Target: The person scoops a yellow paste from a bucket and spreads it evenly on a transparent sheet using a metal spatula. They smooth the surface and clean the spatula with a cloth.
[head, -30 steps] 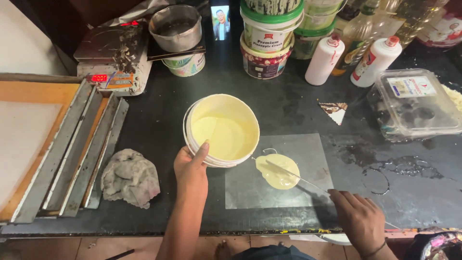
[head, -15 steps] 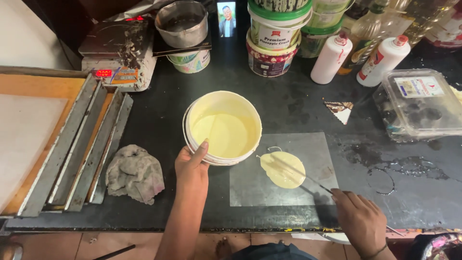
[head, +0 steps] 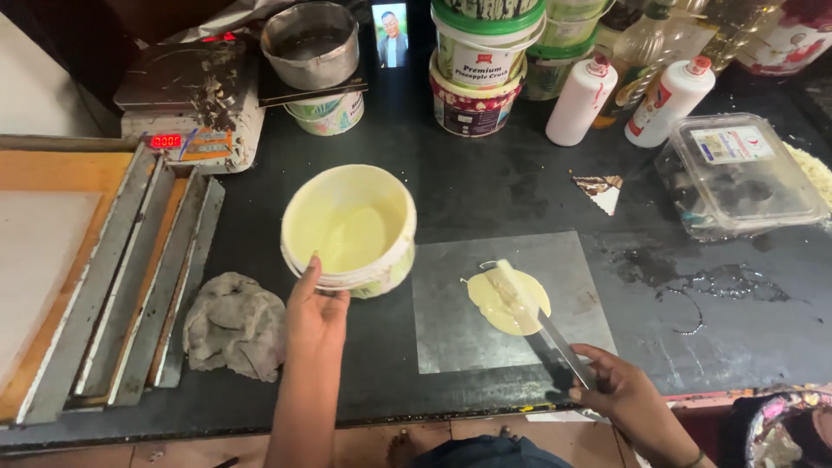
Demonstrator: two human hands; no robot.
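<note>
Left hand [head: 317, 305] grips the near rim of the cream-coloured tub [head: 348, 229], thumb hooked over the edge, fingers closed against the outer wall; I see the tub tilted slightly toward me, its inside coated in pale yellow paste; it sits just left of the clear sheet [head: 511, 300].

Right hand [head: 626, 392] is closed around the handle of a palette knife [head: 539, 316] at the sheet's near right corner; the blade runs up and to the left, its tip lying in the blob of pale yellow paste [head: 508, 300] near the sheet's centre; blade and paste touch; the hand itself stays off the paste, at the counter's front edge.

Surface: dark worktop [head: 485, 191], stained, with wet ring marks right of the sheet; a crumpled grey rag [head: 234, 324] lies just left of my left forearm; framed screens [head: 95, 269] are stacked at the far left.

Back row: a scale [head: 186, 104] with a red display, a metal pot [head: 312, 43] beside it, stacked lidded tubs [head: 485, 69], two white squeeze bottles [head: 582, 100] with red caps; a clear plastic box [head: 737, 173] sits at the right, well apart from both hands; a small triangular scrap [head: 601, 190] lies between bottles and sheet.
</note>
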